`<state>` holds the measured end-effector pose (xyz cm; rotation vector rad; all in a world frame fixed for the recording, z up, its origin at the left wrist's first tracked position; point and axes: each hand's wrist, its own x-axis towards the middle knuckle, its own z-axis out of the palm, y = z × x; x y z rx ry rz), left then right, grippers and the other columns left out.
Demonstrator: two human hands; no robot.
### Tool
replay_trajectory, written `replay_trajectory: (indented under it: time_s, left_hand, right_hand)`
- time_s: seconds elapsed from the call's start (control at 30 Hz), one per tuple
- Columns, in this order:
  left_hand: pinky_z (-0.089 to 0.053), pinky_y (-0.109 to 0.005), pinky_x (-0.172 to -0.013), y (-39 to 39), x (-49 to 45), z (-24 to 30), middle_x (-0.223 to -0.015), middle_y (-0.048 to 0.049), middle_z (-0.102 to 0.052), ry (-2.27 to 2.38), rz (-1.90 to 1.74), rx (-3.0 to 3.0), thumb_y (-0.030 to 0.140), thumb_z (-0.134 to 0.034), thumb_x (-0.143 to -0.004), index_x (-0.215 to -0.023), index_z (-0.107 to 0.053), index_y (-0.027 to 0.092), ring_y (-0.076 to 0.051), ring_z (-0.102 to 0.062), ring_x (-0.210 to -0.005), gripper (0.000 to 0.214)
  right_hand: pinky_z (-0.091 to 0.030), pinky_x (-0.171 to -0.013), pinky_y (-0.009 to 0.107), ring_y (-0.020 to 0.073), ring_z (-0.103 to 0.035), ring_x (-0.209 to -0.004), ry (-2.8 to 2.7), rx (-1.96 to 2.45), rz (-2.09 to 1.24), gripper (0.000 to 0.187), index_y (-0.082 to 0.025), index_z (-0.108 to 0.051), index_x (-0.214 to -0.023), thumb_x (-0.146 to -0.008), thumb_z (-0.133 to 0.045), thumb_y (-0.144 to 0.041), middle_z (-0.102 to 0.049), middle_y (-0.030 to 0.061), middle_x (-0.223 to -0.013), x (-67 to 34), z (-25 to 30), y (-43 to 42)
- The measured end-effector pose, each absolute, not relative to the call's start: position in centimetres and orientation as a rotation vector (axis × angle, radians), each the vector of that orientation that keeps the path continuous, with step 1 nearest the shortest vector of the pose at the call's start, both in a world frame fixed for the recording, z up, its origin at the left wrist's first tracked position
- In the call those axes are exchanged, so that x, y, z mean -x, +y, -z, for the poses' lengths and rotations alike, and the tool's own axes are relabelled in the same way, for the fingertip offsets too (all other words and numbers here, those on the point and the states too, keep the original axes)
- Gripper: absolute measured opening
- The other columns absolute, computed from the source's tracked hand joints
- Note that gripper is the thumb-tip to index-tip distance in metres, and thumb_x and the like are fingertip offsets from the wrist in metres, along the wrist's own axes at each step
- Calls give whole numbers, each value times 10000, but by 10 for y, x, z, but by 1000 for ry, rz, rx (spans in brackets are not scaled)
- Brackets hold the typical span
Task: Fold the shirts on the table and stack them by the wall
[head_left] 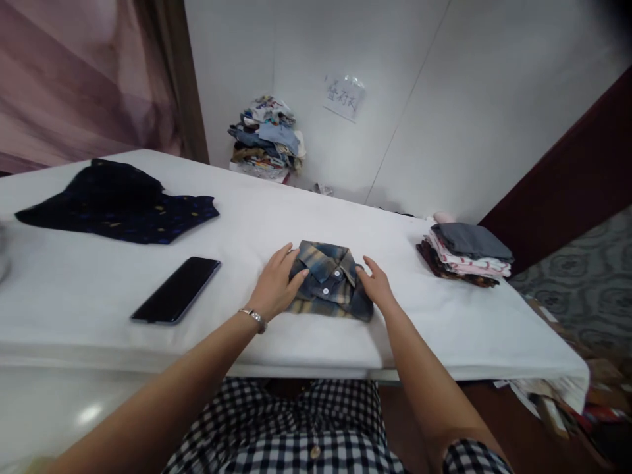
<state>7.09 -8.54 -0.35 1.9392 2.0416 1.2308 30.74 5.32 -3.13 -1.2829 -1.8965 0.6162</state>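
A plaid shirt (323, 289) in blue, brown and cream lies folded into a small bundle near the front of the white table. Its collar faces up, and two white buttons show below it. My left hand (277, 282) rests against the bundle's left side, thumb reaching over the cloth and fingers apart. At the right edge, my right hand (376, 283) touches the shirt, with its fingers spread and some fingertips hard to make out. Neither hand grips the cloth visibly.
A black phone (178, 289) lies to the left on the white tablecloth (306, 345). Behind it is a dark patterned garment (118, 201). Folded clothes (469, 250) are stacked at right. Beyond the far edge stands a clothes pile (269, 138), near a wall sign (344, 97).
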Motion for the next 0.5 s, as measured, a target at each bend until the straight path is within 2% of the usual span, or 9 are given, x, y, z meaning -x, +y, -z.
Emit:
replay_trajectory:
  time_s: [0.07,0.2,0.3,0.4,0.5]
  left_hand:
    - [-274,-489,-1134,-73,-70,12,-1495,-160,-367,2012,-1053,-2028,421,-454,-879,-1352,-459,149,-301,-325,-1380,546]
    - [-329,-505,-1097,-61,-65,39,-1473,-169,-405,1905,-793,-2009,389,-467,-852,-1329,-508,159,-328,-416,-1326,531]
    - [-307,-476,-1120,-64,-63,51,-1493,-151,-381,1923,-854,-1962,412,-426,-872,-1350,-489,159,-295,-400,-1344,544]
    - [-296,-460,-1129,-66,-63,55,-1498,-155,-371,1952,-896,-1941,427,-423,-868,-1365,-469,136,-283,-390,-1352,578]
    - [-296,-456,-1133,-66,-62,58,-1499,-147,-372,1951,-923,-1936,429,-430,-859,-1360,-475,141,-281,-390,-1352,580]
  right_hand:
    - [-468,-936,418,257,-609,-1086,-1975,1320,-626,440,-217,-616,-1209,-799,-591,-375,-667,93,-1191,-304,40,58]
    - [-462,-912,411,260,-625,-998,-2178,1271,-451,297,-255,-696,-1047,-770,-601,-210,-720,64,-1029,-295,39,64]
    - [-465,-908,380,235,-631,-963,-2149,1149,-457,255,-250,-716,-956,-770,-565,-163,-727,46,-972,-290,32,71]
    - [-487,-885,328,193,-642,-943,-1981,1001,-587,249,-227,-699,-987,-806,-531,-204,-719,33,-1007,-286,33,82]
    - [-490,-883,338,196,-647,-927,-1989,1054,-640,217,-217,-704,-933,-788,-543,-202,-724,32,-962,-284,44,91]
